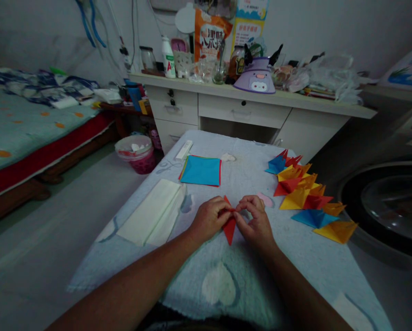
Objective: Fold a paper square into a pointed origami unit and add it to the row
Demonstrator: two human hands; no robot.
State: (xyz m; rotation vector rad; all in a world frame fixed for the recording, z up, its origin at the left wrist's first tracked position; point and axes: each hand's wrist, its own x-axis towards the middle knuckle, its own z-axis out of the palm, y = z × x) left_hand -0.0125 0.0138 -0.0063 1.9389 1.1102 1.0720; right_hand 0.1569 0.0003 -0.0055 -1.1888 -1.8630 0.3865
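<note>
Item 1: your left hand [209,218], fingers curled, pinching the upper part of the red folded paper [229,231] at its left side.
Item 2: your right hand [256,221], likewise closed in a pinch on the same paper from the right; the fingertips of the two hands almost meet over it.
Item 3: the red folded paper itself, a pointed piece lying on the counter [226,280] between your hands, one tip toward you, one away.
Item 4: pale blue cloth covering the counter.
Item 5: stack of square sheets [201,170], blue on top, beyond your left hand.
Item 6: pile of folded pieces [305,193] in red, yellow and blue, to your right, apart from your hands.
Item 7: white folded sheet [154,214], left of your left hand.
Item 8: bed [19,124], far left; pink bin [137,152] on the floor beside the counter.
</note>
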